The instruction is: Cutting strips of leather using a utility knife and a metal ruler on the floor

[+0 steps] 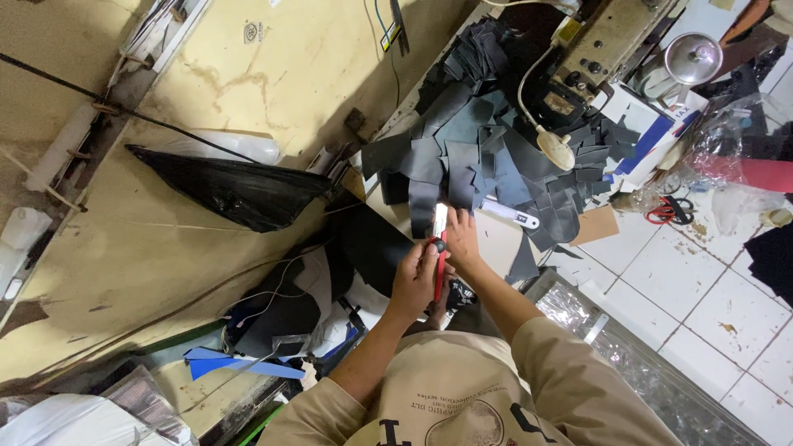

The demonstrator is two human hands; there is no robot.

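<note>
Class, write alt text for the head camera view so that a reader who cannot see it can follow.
Seen from above, a person's left hand and right hand together hold a red-handled utility knife in front of a worktable heaped with dark cut material pieces. A sewing machine stands behind the heap, and red scissors lie to the right.

L hand (413, 279) + R hand (462, 239) raised together ahead of chest, fingers curled, forearms converging.
</note>
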